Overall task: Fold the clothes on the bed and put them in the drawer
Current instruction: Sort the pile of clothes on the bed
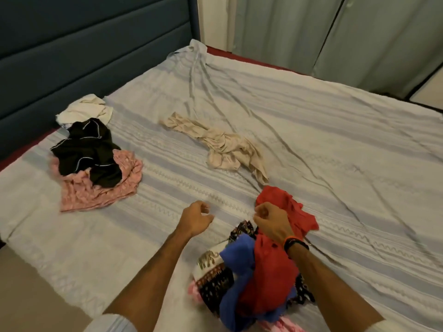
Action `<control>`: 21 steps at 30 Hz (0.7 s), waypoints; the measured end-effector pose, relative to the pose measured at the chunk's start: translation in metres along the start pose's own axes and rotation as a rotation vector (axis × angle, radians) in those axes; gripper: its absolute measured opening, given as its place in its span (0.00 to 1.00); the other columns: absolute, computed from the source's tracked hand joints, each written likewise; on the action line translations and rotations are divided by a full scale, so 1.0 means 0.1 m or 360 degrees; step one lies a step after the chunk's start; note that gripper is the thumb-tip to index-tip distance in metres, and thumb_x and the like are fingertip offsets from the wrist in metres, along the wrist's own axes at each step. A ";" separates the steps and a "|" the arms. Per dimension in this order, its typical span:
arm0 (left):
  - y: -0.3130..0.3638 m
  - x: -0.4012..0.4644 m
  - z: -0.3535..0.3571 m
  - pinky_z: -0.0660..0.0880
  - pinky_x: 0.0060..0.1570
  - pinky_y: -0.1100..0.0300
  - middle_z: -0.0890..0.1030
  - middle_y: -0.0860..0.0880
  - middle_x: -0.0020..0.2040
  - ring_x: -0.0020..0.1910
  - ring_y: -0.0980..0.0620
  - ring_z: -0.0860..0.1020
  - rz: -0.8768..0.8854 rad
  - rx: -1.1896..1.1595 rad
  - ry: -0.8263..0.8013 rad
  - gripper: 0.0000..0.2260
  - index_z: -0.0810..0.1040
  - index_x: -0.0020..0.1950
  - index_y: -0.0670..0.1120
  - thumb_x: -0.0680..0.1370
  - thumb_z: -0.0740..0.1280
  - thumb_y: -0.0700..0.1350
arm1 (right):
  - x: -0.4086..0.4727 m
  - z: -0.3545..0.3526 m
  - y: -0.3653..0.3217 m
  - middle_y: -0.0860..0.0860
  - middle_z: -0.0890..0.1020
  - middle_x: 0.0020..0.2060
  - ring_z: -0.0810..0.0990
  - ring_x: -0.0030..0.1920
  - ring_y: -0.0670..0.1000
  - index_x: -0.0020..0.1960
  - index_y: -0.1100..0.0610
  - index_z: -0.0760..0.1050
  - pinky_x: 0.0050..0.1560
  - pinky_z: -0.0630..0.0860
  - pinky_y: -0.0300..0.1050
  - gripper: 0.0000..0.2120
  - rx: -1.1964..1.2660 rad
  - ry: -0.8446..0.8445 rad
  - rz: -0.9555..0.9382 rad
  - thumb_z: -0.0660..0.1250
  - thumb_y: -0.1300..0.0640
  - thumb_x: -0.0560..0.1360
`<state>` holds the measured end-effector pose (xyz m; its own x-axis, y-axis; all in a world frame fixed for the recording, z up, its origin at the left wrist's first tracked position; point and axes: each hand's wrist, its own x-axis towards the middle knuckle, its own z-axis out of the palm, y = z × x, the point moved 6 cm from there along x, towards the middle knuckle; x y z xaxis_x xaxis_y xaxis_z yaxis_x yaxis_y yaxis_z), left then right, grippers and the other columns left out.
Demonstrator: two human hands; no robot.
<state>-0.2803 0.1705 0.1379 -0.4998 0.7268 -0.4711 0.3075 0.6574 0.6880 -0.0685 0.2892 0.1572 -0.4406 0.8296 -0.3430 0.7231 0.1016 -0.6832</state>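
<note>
At the bed's (311, 121) near edge, the right hand (272, 224) grips a red garment (268, 271) atop a pile; the left hand (195, 218) hovers loosely curled, holding nothing.

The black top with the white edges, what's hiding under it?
Under the black top lies a crumpled pink garment, sticking out at its near side. A white garment peeks from its far edge. Whatever else sits beneath is covered.

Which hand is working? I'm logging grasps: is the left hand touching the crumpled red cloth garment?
Apart. The head view shows bare striped bedsheet between the left hand and the red garment.
</note>
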 end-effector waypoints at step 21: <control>-1.20 3.47 0.17 0.45 0.76 0.39 0.38 0.43 0.81 0.79 0.42 0.39 0.0648 0.1274 0.0239 0.38 0.43 0.81 0.49 0.79 0.44 0.70 | 3.39 1.41 -0.37 0.58 0.74 0.63 0.74 0.61 0.60 0.68 0.58 0.68 0.59 0.74 0.54 0.28 -0.0755 0.0205 -0.0119 0.68 0.46 0.73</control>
<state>-0.4769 0.3469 -0.1171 -0.3124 0.9364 -0.1601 0.9256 0.3379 0.1703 -0.3202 0.4895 -0.0249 -0.4530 0.8685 -0.2013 0.8675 0.3773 -0.3243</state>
